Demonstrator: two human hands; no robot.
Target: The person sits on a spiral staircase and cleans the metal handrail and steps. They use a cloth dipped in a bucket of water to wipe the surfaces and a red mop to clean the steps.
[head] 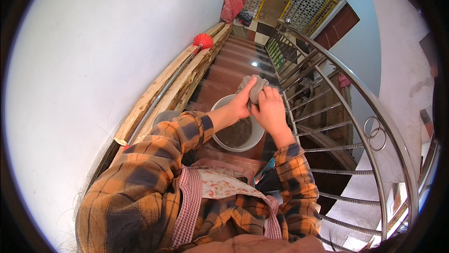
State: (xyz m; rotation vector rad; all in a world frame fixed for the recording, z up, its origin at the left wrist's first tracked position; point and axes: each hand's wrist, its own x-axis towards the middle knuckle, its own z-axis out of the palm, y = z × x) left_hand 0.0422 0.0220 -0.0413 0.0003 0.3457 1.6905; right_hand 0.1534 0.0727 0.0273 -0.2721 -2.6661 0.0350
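Note:
A grey-brown wet-looking cloth (259, 87) is bunched between my two hands, above the far rim of a white bucket (240, 148). My left hand (242, 103) grips its near left side, the thumb lying along the cloth. On the right side, my right hand (271, 108) has its fingers curled around the same cloth. Murky brown water (234, 134) shows in the bucket below my wrists. My forearms hide part of the bucket's left and right rim.
A stainless steel railing (350, 77) curves along the right side of the reddish stairs (224, 74). Rough wooden poles (175, 88) lean along the left wall, with a red-headed long-handled brush (203, 41) on them. A red cloth-covered bundle (233, 5) stands at the bottom, near a yellow-framed doorway (275, 2).

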